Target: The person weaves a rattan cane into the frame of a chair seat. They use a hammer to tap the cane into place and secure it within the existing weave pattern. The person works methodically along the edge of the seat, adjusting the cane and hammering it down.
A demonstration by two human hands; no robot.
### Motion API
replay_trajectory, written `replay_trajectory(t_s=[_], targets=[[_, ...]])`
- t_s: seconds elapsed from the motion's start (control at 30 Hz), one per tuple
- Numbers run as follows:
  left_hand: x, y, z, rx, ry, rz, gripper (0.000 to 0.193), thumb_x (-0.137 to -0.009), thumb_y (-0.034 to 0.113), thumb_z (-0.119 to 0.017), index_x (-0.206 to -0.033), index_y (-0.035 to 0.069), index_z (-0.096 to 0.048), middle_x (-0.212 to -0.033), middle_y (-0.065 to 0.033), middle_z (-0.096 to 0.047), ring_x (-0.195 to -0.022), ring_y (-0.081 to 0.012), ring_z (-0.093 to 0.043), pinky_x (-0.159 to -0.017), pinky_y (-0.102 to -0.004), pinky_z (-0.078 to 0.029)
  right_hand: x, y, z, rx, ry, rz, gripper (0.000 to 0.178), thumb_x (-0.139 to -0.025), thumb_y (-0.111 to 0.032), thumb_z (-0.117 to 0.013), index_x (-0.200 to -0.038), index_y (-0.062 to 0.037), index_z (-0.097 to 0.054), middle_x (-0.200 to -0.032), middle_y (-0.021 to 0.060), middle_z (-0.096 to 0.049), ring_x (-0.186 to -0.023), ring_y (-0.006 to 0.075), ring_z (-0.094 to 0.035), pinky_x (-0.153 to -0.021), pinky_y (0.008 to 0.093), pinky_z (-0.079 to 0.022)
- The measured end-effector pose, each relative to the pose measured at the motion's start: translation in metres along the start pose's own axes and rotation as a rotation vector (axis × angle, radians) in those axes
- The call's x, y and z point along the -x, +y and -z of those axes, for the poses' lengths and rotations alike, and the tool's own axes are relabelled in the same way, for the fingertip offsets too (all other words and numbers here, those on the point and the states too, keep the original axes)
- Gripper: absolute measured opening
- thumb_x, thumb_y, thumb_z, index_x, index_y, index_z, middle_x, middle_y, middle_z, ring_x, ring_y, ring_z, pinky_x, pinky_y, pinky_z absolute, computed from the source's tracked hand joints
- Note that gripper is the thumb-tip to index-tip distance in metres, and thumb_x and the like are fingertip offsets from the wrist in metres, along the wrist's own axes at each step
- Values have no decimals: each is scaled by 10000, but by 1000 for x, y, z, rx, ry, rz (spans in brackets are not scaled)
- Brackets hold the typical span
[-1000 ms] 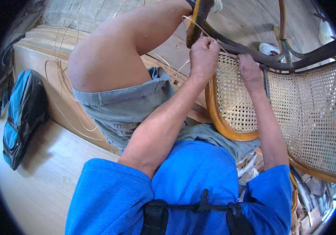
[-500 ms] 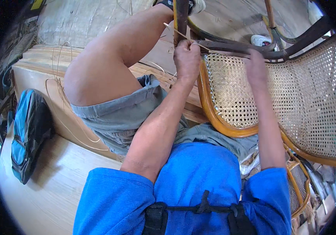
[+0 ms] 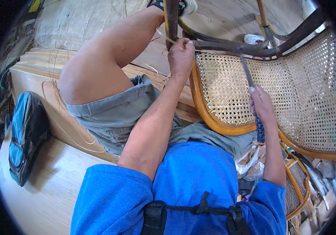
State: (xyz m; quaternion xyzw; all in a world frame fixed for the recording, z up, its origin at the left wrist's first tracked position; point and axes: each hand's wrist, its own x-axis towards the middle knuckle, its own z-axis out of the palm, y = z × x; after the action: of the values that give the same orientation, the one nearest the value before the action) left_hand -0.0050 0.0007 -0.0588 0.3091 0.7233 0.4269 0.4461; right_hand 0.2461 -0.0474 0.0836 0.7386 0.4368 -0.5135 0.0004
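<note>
My left hand (image 3: 181, 56) is closed at the corner of the chair's dark frame rail (image 3: 219, 47), with a thin, pale cane strip (image 3: 165, 35) pinched in its fingers. My right hand (image 3: 262, 105) grips a hammer (image 3: 247, 70) with a metal shaft and a blue handle. The shaft points away from me over the woven cane seat (image 3: 234, 88). Its head is blurred near the dark rail; whether it touches is unclear. A glossy orange-brown rim (image 3: 211, 121) borders the seat, and a cane-mesh panel (image 3: 312, 94) adjoins it on the right.
A teal and black backpack (image 3: 25, 137) lies at the left. Loose cane strands (image 3: 54, 84) curl by my bent knee. Stacked wooden boards (image 3: 35, 62) are beside my leg. Another cane piece (image 3: 298, 184), a plastic bag (image 3: 252, 166) and scraps lie at the lower right.
My right hand has come back toward me from the far rail, and the hammer now shows clearly. My left hand stays at the frame corner with the cane strip. The view has shifted slightly.
</note>
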Motion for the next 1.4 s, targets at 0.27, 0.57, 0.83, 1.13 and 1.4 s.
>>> replay_trajectory(t_s=[0.27, 0.57, 0.83, 1.13, 1.4], targets=[[10, 17, 3, -245, -42, -4, 235, -819, 252, -596, -886, 28, -625, -840, -192, -664, -833, -366, -641, -776, -433, -480, -6, -24, -18, 309, 63, 174, 388, -934, -359, -468, -833, 11, -526, -653, 202, -562, -615, 335, -591, -613, 435, -450], [5, 10, -1, -233, -36, -32, 242, -832, 247, -585, -909, 21, -626, -869, -204, -660, -853, -369, -638, -783, -434, -480, -8, -30, -30, 316, 111, 204, 351, -949, -316, -465, -880, 20, -538, -688, 242, -574, -674, 388, -604, -617, 443, -448], [6, 15, -1, -233, -28, -10, 227, -848, 231, -564, -913, 21, -625, -880, -200, -658, -866, -365, -634, -789, -432, -475, -19, -16, -31, 392, 119, 238, 350, -952, -328, -463, -893, 5, -550, -676, 216, -581, -656, 372, -599, -620, 437, -448], [2, 8, -3, -238, -27, -30, 220, -855, 235, -565, -909, 31, -629, -886, -194, -658, -863, -364, -631, -795, -436, -472, -8, -29, -37, 255, 139, 155, 378, -956, -342, -430, -906, 16, -541, -685, 230, -581, -691, 394, -607, -654, 458, -460], [3, 10, -3, -219, -43, -52, 205, -854, 208, -549, -908, 25, -625, -868, -194, -655, -861, -366, -630, -785, -427, -474, -17, -23, -36, 311, 46, 85, 371, -956, -325, -440, -875, 22, -543, -691, 227, -574, -668, 363, -598, -646, 437, -455]])
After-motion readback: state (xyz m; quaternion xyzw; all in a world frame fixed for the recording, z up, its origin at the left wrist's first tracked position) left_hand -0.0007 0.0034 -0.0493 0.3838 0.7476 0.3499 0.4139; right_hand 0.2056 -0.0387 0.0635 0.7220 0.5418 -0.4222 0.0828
